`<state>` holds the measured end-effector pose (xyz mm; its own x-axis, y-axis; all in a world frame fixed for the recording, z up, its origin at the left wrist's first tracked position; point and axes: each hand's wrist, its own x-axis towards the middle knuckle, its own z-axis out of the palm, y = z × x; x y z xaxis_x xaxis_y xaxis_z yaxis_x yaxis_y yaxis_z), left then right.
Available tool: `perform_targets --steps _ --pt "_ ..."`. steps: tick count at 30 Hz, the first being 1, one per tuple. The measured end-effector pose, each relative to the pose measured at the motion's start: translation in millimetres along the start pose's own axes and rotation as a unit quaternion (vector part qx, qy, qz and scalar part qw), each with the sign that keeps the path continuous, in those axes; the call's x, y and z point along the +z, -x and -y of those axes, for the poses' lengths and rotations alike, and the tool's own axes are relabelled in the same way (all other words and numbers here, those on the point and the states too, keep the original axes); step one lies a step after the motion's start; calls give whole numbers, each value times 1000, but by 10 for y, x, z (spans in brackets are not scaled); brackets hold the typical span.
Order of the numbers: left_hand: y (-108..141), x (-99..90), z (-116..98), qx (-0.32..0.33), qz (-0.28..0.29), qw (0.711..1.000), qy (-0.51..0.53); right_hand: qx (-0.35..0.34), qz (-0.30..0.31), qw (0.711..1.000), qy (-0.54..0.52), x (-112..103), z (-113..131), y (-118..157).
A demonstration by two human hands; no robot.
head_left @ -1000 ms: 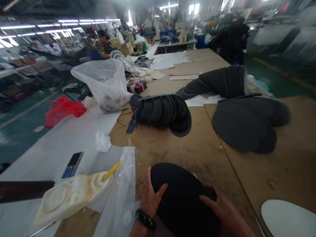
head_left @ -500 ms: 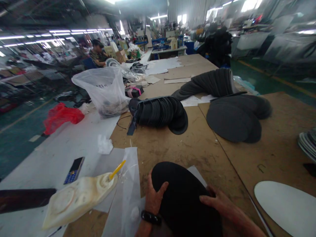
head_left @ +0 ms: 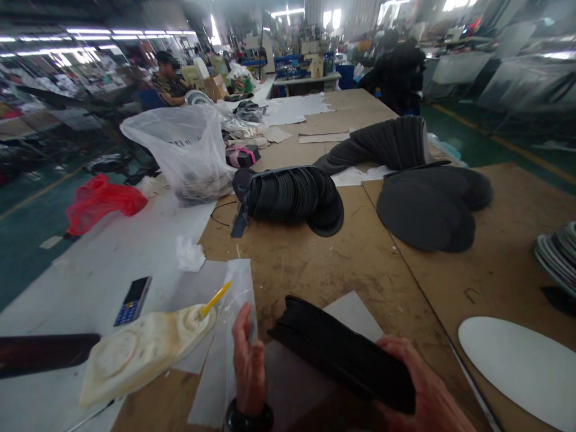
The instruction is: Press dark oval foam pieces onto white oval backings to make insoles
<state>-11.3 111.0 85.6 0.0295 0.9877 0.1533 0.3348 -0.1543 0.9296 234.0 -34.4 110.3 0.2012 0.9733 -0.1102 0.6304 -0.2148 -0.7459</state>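
Note:
A thick stack of black oval sheets [head_left: 342, 351] stands tilted on its edge over pale paper at the front of the table. My right hand [head_left: 416, 378] grips its right end, thumb side uppermost; some of the fingers are hidden behind it. To the left of the stack, and apart from it, my left hand [head_left: 249, 369] is raised with the fingers extended and holds nothing. A black band circles the left wrist. Beside that hand lies a translucent sheet [head_left: 225, 360], and further left a yellowish plastic container [head_left: 135, 357] with a yellow-handled tool [head_left: 216, 298] in it.
Fanned rows of black ovals [head_left: 292, 195] and dark grey ovals [head_left: 425, 213] lie further back. A white oval [head_left: 513, 360] is at right. On the left are a phone [head_left: 132, 301], a red bag [head_left: 103, 204] and a clear plastic bag [head_left: 180, 144]. A person [head_left: 168, 81] sits far off.
My left hand has let go of the black stack and moved left. The stack, held flat-face up by both hands before, is now turned on its edge in my right hand.

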Motion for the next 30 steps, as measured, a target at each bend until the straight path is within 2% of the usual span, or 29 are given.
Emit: perform_targets --steps 2,5,8,11,15,20,23,27,30 --pt "-23 -31 -285 87 39 990 -104 36 28 999 -17 -19 -16 30" --pt "-88 66 -646 174 154 950 -210 64 59 995 -49 -29 -6 71" --pt "-191 260 -832 200 274 904 -262 78 76 988 -106 -55 29 103" --pt "-274 410 -872 187 357 879 -255 83 115 966 -218 -126 68 88" --pt "-306 439 -838 173 381 877 -235 113 154 913 -361 -217 143 -98" --pt "-285 366 -802 163 389 868 -262 140 228 872 -410 -238 209 -368" --pt "-258 343 -783 159 387 864 -279 137 243 882 -381 -268 200 -411" --pt "-229 335 -755 170 376 864 -288 99 254 900 -340 -340 179 -416" --pt "-223 337 -745 185 371 863 -289 102 259 900 -334 -368 181 -411"
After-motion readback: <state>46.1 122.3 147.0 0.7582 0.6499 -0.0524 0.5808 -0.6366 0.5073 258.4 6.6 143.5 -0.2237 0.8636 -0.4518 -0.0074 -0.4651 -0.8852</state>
